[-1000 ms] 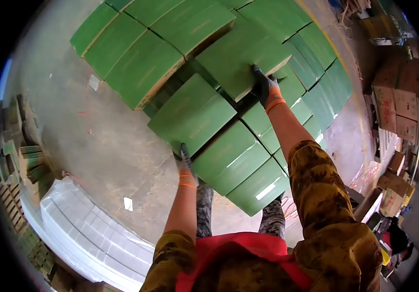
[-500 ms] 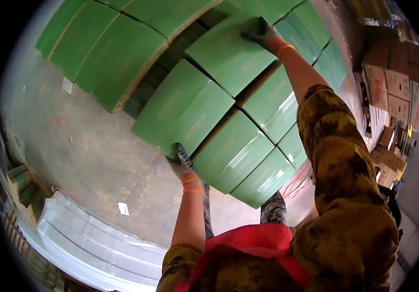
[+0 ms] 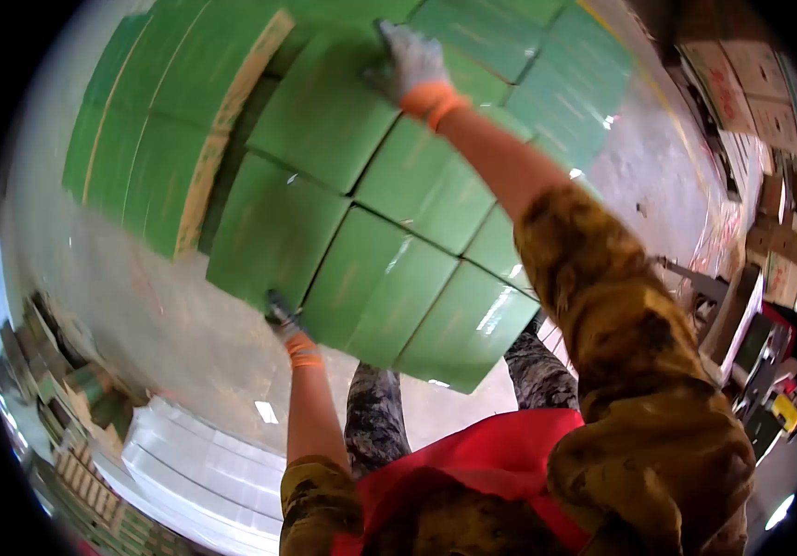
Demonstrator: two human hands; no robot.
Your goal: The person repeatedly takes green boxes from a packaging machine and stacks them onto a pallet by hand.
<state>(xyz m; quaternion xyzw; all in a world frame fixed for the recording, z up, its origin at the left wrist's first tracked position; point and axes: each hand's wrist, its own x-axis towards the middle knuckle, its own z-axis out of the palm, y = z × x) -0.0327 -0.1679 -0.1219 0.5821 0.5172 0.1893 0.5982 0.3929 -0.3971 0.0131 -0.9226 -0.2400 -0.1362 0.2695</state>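
Green cartons stand packed together in front of me. My left hand (image 3: 289, 320), in a dark glove with an orange cuff, touches the near bottom corner of the left carton (image 3: 273, 227), its fingers apart. Farther forward, my right hand (image 3: 410, 63), in a grey glove with an orange cuff, lies on the far right edge of another carton (image 3: 324, 111), thumb and fingers spread. These two cartons sit close against the neighbouring ones (image 3: 354, 283). A dark gap separates them from the taller row of cartons (image 3: 171, 139) on the left.
A white plastic-wrapped stack (image 3: 199, 463) is at the lower left, near wooden pallets (image 3: 93, 482). Brown cartons (image 3: 774, 120) are piled at the right. My legs (image 3: 375, 417) stand at the near edge of the green cartons, over a concrete floor (image 3: 185, 324).
The two cartons under my hands have closed up against their neighbours; the dark gaps beside them have narrowed. My right hand has shifted left in view, and the camera view has turned.
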